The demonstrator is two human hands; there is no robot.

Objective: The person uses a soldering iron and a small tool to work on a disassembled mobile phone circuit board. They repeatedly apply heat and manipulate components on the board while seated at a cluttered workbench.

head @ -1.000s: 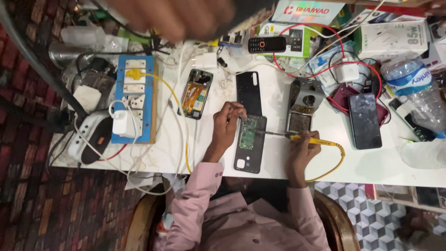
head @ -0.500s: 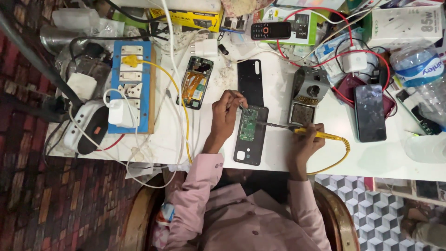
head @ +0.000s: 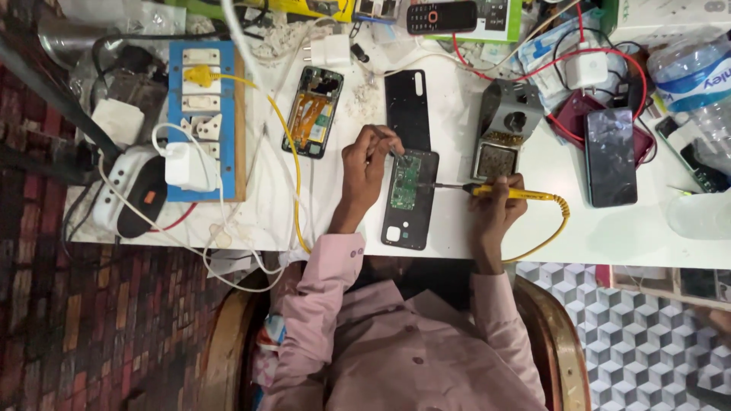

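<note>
Where brick floor (head: pixel 114 320) begins, cluttered white table (head: pixel 609 236).

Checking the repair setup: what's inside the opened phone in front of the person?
A green circuit board fills the upper half of the opened phone; the dark lower half shows only a white patch. The left hand covers its top-left corner.

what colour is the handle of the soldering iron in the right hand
Yellow, with a matching yellow cord; the soldering iron shows best in the head view.

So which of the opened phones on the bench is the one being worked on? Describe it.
On the white table, find the blue switchboard; go right past the orange-innards phone. Between both hands lies the dark opened phone, alone showing a green circuit board, with the yellow soldering iron tip on it.
</note>
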